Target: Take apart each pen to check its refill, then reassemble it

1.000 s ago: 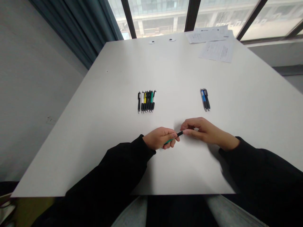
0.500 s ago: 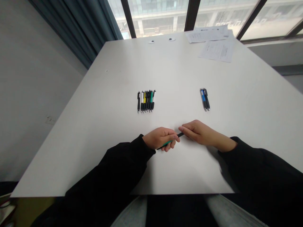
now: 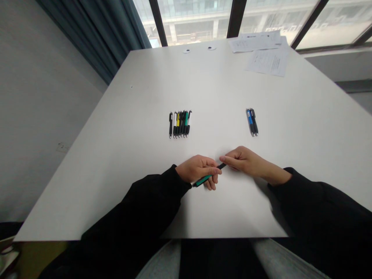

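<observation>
Over a white counter (image 3: 221,85), your left hand (image 3: 197,169) grasps a green-and-black pen (image 3: 203,179) mid-barrel, your right hand (image 3: 243,159) pinching its dark end. Likely light, stiff and sturdy, the pen should give surest grip along the black section, the green perhaps slicker.

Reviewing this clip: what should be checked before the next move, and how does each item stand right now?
1. Left hand holds the green pen: ok.
2. Right hand is at the pen's black grip end: ok.
3. Pen's tip is in view: not ok, right fingers cover it.
4. Pen row is apart from both hands: ok.
5. Blue pen is apart from the right hand: ok.
6. Tip is out or retracted: cannot tell.
</observation>
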A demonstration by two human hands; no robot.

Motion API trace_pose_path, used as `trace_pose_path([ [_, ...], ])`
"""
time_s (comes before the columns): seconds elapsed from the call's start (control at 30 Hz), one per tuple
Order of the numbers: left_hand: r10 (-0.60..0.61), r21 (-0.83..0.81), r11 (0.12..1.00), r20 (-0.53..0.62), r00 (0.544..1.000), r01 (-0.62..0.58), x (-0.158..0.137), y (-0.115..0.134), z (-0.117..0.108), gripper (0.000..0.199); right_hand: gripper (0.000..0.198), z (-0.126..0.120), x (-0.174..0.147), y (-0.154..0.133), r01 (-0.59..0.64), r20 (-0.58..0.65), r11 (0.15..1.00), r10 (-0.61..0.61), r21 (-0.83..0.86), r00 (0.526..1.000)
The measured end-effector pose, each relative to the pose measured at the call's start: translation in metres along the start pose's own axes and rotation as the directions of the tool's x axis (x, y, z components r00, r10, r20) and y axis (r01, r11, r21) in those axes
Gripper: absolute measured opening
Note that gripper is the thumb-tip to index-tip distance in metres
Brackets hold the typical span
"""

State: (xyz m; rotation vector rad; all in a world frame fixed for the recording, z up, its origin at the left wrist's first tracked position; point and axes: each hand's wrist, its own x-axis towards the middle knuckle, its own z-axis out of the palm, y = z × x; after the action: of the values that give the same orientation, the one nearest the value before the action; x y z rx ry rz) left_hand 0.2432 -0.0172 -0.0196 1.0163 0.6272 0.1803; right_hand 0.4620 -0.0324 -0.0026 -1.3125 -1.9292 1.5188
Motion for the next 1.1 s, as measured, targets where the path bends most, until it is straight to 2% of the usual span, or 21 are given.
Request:
trace_pose_path([
  [0.07,0.000,-0.012,1.000,-0.013,1.000,0.000,0.000,0.000,0.001,0.048,0.057,0.001,0.001,-0.001,-0.010,-0.021,1.000,0.011,0.021,1.000],
  [0.17,0.010,-0.033,0.999,-0.015,1.000,-0.010,0.001,0.000,0.000,0.049,0.054,0.001,0.001,-0.003,0.047,-0.048,0.997,-0.044,0.061,0.998],
  [0.27,0.007,-0.028,1.000,0.010,1.000,-0.007,0.001,-0.001,0.000,0.052,0.050,0.001,0.001,-0.002,0.091,-0.027,0.993,-0.089,0.070,0.996],
  [0.57,0.006,0.031,1.000,-0.031,0.999,-0.005,-0.002,0.001,0.004,0.049,0.056,0.000,0.002,0.003,-0.024,0.033,0.992,0.020,0.126,0.999],
  [0.67,0.033,-0.009,0.999,-0.043,0.999,-0.033,-0.001,0.000,0.002,0.049,0.056,0.003,0.005,0.008,0.029,-0.027,0.963,-0.023,0.268,0.999],
  [0.73,0.116,-0.098,0.988,-0.070,0.991,-0.123,0.001,-0.001,0.000,0.048,0.050,0.006,0.007,0.010,0.137,-0.083,0.886,-0.111,0.443,0.990],
  [0.8,0.272,-0.214,0.927,-0.176,0.946,-0.306,0.003,-0.001,-0.003,0.047,0.039,0.009,0.007,0.010,0.238,-0.113,0.775,-0.213,0.586,0.971],
  [0.87,0.403,-0.279,0.817,-0.352,0.845,-0.505,0.004,0.001,-0.006,0.044,0.037,0.012,0.007,0.008,0.280,-0.098,0.707,-0.287,0.649,0.953],
  [0.93,0.434,-0.310,0.731,-0.476,0.765,-0.608,0.005,0.003,-0.009,0.041,0.058,0.016,0.005,0.005,0.257,-0.035,0.701,-0.315,0.665,0.949],
  [1.0,0.414,-0.350,0.692,-0.524,0.744,-0.631,0.006,0.005,-0.010,0.039,0.080,0.019,0.003,0.003,0.186,0.060,0.726,-0.299,0.662,0.952],
  [1.03,0.401,-0.362,0.685,-0.537,0.742,-0.632,0.006,0.006,-0.011,0.038,0.085,0.020,0.002,0.002,0.159,0.094,0.736,-0.289,0.658,0.953],
  [1.1,0.383,-0.349,0.695,-0.562,0.734,-0.629,0.006,0.007,-0.010,0.034,0.078,0.020,0.001,0.001,0.158,0.093,0.741,-0.285,0.652,0.954],
])
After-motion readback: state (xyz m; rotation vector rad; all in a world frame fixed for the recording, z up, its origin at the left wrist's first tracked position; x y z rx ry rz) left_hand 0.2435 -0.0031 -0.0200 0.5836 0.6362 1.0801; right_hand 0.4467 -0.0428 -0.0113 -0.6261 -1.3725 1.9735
